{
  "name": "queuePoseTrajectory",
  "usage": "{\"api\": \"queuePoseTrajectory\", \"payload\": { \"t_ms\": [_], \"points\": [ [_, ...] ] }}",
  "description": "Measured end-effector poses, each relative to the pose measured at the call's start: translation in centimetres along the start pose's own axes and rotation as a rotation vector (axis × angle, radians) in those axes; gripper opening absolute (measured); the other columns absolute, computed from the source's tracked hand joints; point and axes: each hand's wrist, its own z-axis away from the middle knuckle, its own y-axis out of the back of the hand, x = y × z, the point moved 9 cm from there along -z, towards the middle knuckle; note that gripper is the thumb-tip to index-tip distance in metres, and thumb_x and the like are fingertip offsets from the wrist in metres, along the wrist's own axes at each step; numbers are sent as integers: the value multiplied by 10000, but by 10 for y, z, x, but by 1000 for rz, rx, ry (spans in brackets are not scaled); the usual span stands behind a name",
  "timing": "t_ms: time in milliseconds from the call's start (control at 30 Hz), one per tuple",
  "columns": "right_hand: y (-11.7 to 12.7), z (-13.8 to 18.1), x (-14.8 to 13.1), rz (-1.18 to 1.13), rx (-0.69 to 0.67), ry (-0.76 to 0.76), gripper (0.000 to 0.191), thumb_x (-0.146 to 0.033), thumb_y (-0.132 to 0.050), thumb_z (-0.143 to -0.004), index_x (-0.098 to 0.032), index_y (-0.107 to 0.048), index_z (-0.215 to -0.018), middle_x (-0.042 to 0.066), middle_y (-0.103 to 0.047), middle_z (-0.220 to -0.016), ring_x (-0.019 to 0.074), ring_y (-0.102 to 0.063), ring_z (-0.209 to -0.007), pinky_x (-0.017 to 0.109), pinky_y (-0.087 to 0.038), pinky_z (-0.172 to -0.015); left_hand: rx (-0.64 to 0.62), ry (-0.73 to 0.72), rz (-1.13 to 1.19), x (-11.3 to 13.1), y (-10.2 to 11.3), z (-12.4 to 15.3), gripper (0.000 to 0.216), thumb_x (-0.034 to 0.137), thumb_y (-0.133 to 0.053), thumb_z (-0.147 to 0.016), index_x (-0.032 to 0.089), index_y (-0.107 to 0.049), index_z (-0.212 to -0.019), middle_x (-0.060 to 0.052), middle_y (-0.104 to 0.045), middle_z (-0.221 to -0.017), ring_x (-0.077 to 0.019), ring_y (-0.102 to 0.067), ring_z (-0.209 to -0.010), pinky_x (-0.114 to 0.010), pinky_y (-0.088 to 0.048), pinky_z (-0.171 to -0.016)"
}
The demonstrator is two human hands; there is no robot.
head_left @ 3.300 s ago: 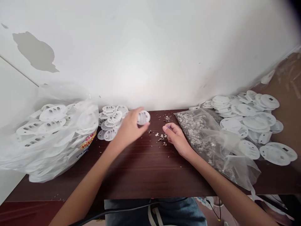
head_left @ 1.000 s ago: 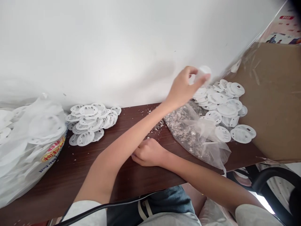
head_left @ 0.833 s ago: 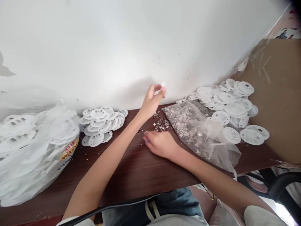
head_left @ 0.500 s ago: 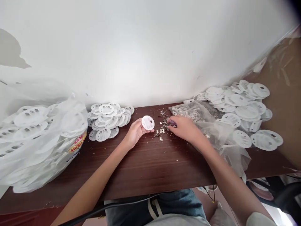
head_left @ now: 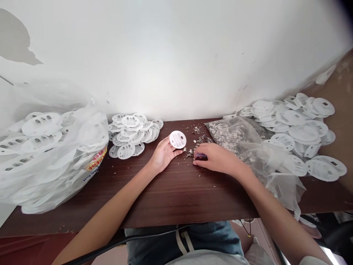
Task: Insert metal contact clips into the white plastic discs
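Observation:
My left hand point(head_left: 162, 156) holds a white round plastic disc point(head_left: 178, 140) by its lower left edge, raised over the table. The disc's face shows ribbed slots and a small dark rectangular opening. Just right of it, my right hand point(head_left: 213, 157) is curled round a short dark purple handle point(head_left: 201, 156); the rest of that tool is hidden. Its fingertips are down at the near side of a loose scatter of small metal pieces point(head_left: 202, 139). Whether they also pinch one of those pieces, I cannot tell.
A heap of white discs point(head_left: 135, 130) stands left against the wall, beside a clear bag point(head_left: 66, 180) full of similar discs. At right lie a clear bag of small metal parts point(head_left: 224, 132) and another disc pile point(head_left: 303, 129). The dark wooden table point(head_left: 165, 198) ends before my lap.
My right hand has drawn a little nearer to me over the metal pieces, still around the purple handle. The left hand keeps the disc, turned slightly. The whole view has shifted a little.

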Motion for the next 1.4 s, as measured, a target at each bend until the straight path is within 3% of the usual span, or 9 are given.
{"api": "queuePoseTrajectory", "payload": {
  "t_ms": [133,300,433,633,800,900,1000,1167,1400],
  "points": [
    [-2,0,1,16,10,-4,194,-294,-571,-1053,-206,-686,-924,73,-708,-1003,218,-649,-899,327,-452,-793,-9,7,13,-1,0,0,298,402,-708,-958,177,-743,-1151,-106,-761,-1185,-238,-717,-1044,-329,-617,-808],
    [19,1,11,-145,220,-76,214,-358,-490,-1090,-218,-652,-1090,60,-738,-993,205,-651,-818,314,-444,-737,-45,29,-11,0,-1,1,293,400,-716,-956,176,-759,-1139,-110,-762,-1184,-220,-708,-1018,-294,-594,-789],
    [24,1,13,-184,302,-82,167,-340,-533,-1054,-218,-647,-1065,49,-745,-984,191,-645,-787,306,-444,-725,-76,-20,-65,2,-4,4,286,419,-747,-938,195,-770,-1114,-80,-754,-1136,-190,-685,-970,-258,-562,-741],
    [15,-3,16,-298,324,-95,271,-327,-677,-959,-219,-656,-1207,40,-752,-1024,200,-677,-880,307,-479,-782,-55,-239,-283,10,-7,14,320,465,-723,-973,267,-758,-1222,-44,-732,-1199,-180,-656,-1035,-275,-543,-888],
    [16,-4,12,-463,344,-65,153,-349,-702,-948,-220,-753,-1012,29,-769,-1009,184,-660,-882,310,-486,-802,-7,-408,-596,25,-14,28,349,464,-660,-1013,280,-709,-1304,-71,-715,-1229,-216,-663,-1061,-340,-541,-953],
    [11,-5,18,-779,361,-111,249,-454,-747,-926,-225,-777,-1020,32,-762,-1009,142,-590,-741,284,-451,-662,6,-611,-926,40,-24,39,369,414,-702,-983,299,-708,-1334,-95,-678,-1363,-285,-632,-1240,-434,-501,-1095],
    [-7,-7,23,-1093,287,-188,352,-531,-811,-865,-223,-779,-1033,28,-734,-988,79,-380,-567,255,-283,-491,-25,-776,-1210,43,-35,46,354,369,-750,-942,303,-747,-1290,-103,-698,-1360,-331,-616,-1290,-510,-436,-1187],
    [-21,-9,14,-1097,161,-189,389,-527,-864,-816,-179,-799,-979,-55,-520,-647,65,-292,-521,238,-201,-467,-47,-941,-1361,38,-45,54,323,329,-730,-965,301,-726,-1287,-100,-727,-1295,-308,-665,-1216,-507,-491,-1130],
    [-11,-7,18,-1077,281,-193,401,-538,-848,-827,-163,-790,-954,-48,-528,-655,62,-335,-503,248,-220,-471,118,-941,-1243,55,-28,52,376,405,-765,-939,227,-598,-1225,-86,-694,-1167,-228,-675,-1049,-397,-556,-920]
  ]
}}
